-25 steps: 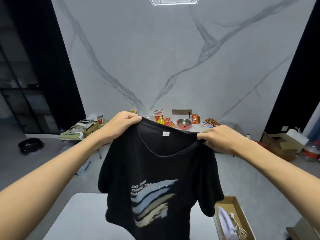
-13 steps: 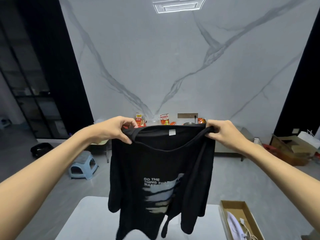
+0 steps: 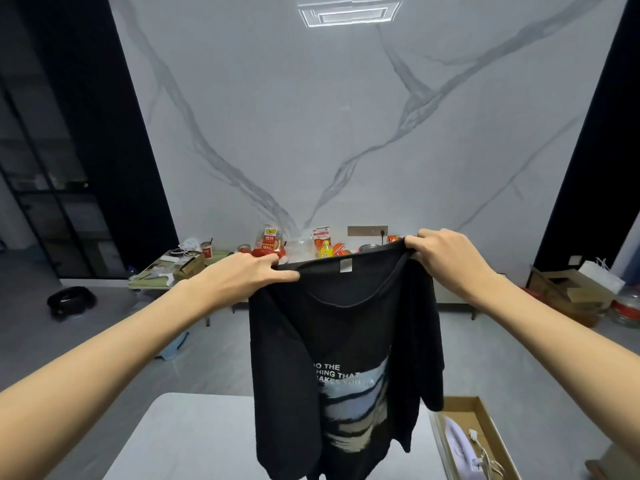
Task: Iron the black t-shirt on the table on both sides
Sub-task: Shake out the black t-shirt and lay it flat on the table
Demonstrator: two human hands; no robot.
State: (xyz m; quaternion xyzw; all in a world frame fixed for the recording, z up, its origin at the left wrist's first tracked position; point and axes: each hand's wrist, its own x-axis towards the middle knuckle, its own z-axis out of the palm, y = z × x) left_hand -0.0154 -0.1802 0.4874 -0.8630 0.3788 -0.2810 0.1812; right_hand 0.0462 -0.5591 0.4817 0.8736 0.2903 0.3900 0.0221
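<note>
The black t-shirt hangs in the air in front of me, held up by its shoulders above the white table. A white and blue print with white lettering shows on its front, and a small label sits at the collar. My left hand grips the left shoulder seam. My right hand grips the right shoulder, a little higher. The white iron lies with its cord in a cardboard box to the right of the table.
A long low table against the marble wall carries snack packs, bottles, a pot and a cup. A blue stool stands on the floor behind my left arm. Cardboard boxes and a bag sit at the far right, a dark round object at the left.
My hands have moved further apart, with the right hand higher, so the shirt's neckline is stretched wider. The shirt has swung and hangs more spread, with the print turned toward me.
</note>
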